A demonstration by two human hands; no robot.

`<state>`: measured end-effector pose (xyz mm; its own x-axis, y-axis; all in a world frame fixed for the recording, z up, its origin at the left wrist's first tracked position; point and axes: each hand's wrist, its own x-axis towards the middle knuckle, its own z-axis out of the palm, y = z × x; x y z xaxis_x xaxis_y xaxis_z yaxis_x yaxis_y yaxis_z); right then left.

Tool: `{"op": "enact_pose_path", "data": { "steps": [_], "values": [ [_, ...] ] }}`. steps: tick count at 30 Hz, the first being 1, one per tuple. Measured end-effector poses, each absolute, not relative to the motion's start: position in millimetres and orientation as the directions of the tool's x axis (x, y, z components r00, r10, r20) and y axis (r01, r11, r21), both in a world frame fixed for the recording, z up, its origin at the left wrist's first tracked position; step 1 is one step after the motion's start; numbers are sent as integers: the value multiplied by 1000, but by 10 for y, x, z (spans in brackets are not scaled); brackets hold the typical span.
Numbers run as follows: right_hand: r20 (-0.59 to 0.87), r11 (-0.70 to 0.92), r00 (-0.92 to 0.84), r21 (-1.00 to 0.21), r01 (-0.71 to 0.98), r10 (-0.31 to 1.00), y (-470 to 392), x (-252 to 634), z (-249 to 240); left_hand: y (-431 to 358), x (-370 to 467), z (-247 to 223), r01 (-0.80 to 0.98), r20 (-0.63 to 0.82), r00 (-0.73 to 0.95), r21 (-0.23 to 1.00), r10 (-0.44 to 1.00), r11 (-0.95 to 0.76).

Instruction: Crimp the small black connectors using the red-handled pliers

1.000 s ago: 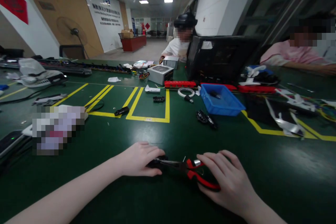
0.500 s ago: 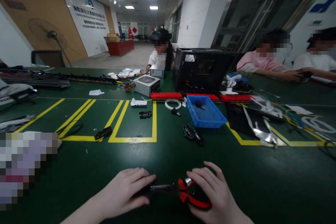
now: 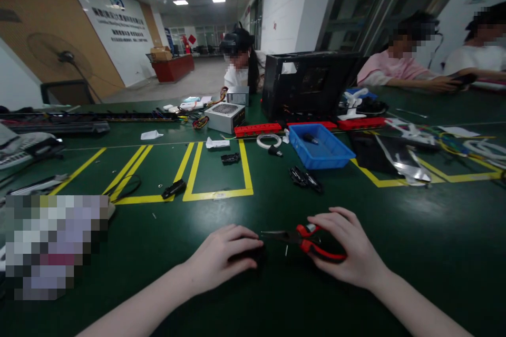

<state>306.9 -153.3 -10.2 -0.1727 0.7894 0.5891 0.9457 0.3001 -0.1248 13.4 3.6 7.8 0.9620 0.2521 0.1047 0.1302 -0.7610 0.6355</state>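
My right hand point(image 3: 348, 247) holds long-nose pliers point(image 3: 294, 235) with red and black handles, its fingers around the spread handles. The plier jaws point left, their tip just short of my left hand's fingertips. My left hand point(image 3: 227, 255) is curled around a dark part point(image 3: 247, 254), mostly hidden by the fingers and hard to tell from the dark table. Below the pliers, a thin white sliver point(image 3: 286, 250) shows. Farther up the table lie black plastic parts point(image 3: 305, 179), near a blue tray point(image 3: 322, 160) that has a black piece in it.
The green table point(image 3: 197, 221) has yellow tape outlines. More black parts point(image 3: 174, 188) lie at left. Behind stand a power supply point(image 3: 225, 117), a black computer case point(image 3: 308, 87) and red strips point(image 3: 256, 130). A silvery bag point(image 3: 403, 160) lies at right. Other people sit across the table.
The view has tilted and shifted, so both hands appear higher and farther right. The plier tip, earlier at the dark part in my left hand, now sits apart from the fingers.
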Motion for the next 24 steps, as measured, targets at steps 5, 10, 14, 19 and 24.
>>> {"op": "enact_pose_path", "data": {
  "steps": [5, 10, 14, 19, 24],
  "values": [
    [597, 263, -215, 6, 965, 773, -1501, 2964, -73, 64, 137, 111, 105, 112, 945, 785, 306, -611],
    [583, 180, -129, -30, 983, 802, -1491, 2930, -26, 39, 127, 177, 122, 95, 950, 764, 298, -634],
    [524, 122, -43, -117, 986, 851, -1464, 2876, 46, -25, 189, 139, 138, 114, 937, 749, 331, -648],
    [464, 118, -24, -176, 977, 885, -1309, 2732, 83, -58, 362, 3, 78, 229, 908, 732, 351, -677],
    [456, 74, 17, -180, 981, 890, -1202, 2724, -9, -3, 441, -72, 118, 243, 882, 714, 403, -690]
  ]
}}
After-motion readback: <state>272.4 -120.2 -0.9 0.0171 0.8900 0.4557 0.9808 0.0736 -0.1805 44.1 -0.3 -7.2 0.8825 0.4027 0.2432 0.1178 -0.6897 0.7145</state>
